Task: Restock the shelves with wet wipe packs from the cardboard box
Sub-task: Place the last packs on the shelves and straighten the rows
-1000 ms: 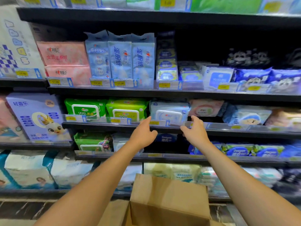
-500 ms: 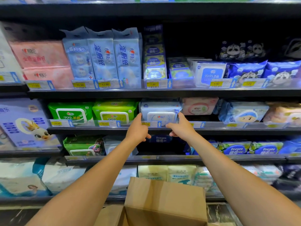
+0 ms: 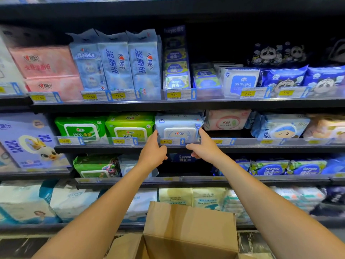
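A light blue wet wipe pack (image 3: 179,128) with a white lid sits on the middle shelf (image 3: 104,148), behind the clear price rail. My left hand (image 3: 153,152) reaches up, its straight fingers touching the pack's left side. My right hand (image 3: 204,146) mirrors it, fingers against the pack's right side. Both thumbs lie below the shelf edge. The open cardboard box (image 3: 188,225) stands low in front of me between my forearms; its inside is hidden.
Green wipe packs (image 3: 104,128) crowd the blue pack's left, and a pink pack (image 3: 226,120) lies to its right. Tall blue packs (image 3: 128,64) fill the shelf above. Deeyeo packs (image 3: 270,169) line the shelf below, with a dark gap under my hands.
Both hands rose from below the shelf rail and closed in on the blue pack's two sides. The view shifted closer to the shelves.
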The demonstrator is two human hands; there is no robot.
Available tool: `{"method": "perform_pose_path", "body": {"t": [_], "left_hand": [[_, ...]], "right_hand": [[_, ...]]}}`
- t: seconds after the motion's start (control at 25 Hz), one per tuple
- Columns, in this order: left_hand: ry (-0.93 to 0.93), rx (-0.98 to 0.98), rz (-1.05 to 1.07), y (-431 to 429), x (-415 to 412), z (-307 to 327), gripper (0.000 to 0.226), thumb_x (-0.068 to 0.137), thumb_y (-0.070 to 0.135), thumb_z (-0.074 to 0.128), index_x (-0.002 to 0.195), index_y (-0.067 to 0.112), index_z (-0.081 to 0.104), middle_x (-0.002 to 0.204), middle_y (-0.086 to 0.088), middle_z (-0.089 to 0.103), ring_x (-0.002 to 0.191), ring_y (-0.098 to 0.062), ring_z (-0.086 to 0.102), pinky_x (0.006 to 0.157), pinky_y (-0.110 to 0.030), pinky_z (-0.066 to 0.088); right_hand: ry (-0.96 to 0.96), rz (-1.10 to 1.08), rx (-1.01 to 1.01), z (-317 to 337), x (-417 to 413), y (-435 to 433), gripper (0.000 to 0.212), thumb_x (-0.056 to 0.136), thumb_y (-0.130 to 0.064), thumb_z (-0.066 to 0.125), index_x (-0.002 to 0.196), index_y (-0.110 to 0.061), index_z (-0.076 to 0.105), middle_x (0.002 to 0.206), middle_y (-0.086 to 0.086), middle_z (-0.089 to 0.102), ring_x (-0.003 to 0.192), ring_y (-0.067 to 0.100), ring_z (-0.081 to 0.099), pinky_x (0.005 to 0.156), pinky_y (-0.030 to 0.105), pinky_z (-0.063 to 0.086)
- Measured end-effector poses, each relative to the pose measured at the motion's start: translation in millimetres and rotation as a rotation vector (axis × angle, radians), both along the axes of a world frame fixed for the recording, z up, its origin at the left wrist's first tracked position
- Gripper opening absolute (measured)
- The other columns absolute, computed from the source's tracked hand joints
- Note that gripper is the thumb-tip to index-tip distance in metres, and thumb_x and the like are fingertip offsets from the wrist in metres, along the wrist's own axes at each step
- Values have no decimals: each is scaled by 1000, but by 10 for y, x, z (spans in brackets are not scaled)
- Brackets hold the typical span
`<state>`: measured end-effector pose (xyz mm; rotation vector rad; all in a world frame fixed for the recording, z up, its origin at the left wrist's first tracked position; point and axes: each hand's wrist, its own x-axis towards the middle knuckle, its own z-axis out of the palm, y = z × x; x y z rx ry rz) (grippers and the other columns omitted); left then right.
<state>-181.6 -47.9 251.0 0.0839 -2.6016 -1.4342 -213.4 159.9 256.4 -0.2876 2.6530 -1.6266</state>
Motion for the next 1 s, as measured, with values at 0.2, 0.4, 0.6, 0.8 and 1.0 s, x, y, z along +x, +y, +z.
{"method": "perform_pose_path", "body": {"t": [0.2, 0.4, 0.6, 0.8, 1.0], "left_hand": [[260, -154, 187, 391, 263, -68, 48, 92, 12, 55, 137, 27, 47, 142, 5, 48, 89, -24, 66, 76, -43, 54], [334, -278, -179, 1365, 154, 4, 51, 93, 12, 55, 142, 24, 52, 142, 2, 53, 130, -21, 49, 100, -41, 49], [203, -348, -389, 2428, -133, 177, 64, 97, 19, 54, 159, 22, 35, 163, -3, 38, 146, -28, 39, 114, -49, 41], [36, -489, -454, 3132, -481, 293, 79, 98, 21, 54, 166, 16, 14, 166, -9, 33, 149, -34, 35, 113, -52, 41], [0, -629, -423, 3437, -721, 222, 79, 96, 26, 52, 163, 11, 13, 107, -7, 60, 108, -36, 58, 110, -55, 41]], "right_hand": [[88, -110, 158, -51, 232, 480, 73, 94, -27, 68, 158, -24, 32, 157, -4, 32, 99, 18, 68, 90, 36, 53], [118, -325, 186, -4, 425, 1488, 60, 94, -21, 65, 150, -23, 44, 142, 0, 49, 79, 6, 67, 73, 27, 45], [140, -505, 213, 77, 368, 2598, 59, 94, -20, 67, 149, -16, 46, 144, 7, 49, 115, 24, 62, 82, 28, 44], [84, -565, 150, 117, 25, 3281, 62, 97, -23, 69, 150, -13, 39, 131, -2, 53, 116, 19, 52, 87, 32, 39], [39, -565, 176, 5, -266, 3457, 59, 91, -45, 70, 140, -24, 46, 136, -1, 62, 128, 30, 58, 102, 49, 49]]}}
